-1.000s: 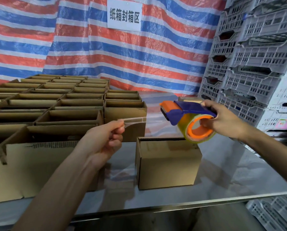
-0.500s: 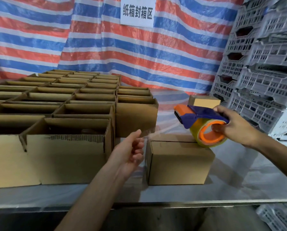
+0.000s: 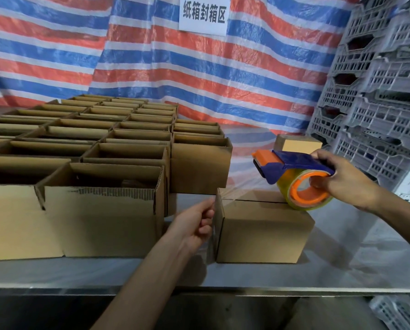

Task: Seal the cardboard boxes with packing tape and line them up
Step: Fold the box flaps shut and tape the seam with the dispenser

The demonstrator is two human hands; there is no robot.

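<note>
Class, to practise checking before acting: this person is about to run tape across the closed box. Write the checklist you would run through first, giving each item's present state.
1. Box flaps closed: ok.
2. Left hand pinches the end of the tape strip at the box's left side: ok.
3. Right hand grips the tape dispenser: ok.
4. Tape strip stuck flat along the top: not ok, it rises toward the dispenser.
5. Strip centred on the seam: cannot tell.

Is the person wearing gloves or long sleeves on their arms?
No gloves. The left hand and right hand are bare, with no rings, watch or bracelet showing. The left forearm and right forearm are bare too; no sleeve comes into view.
</note>
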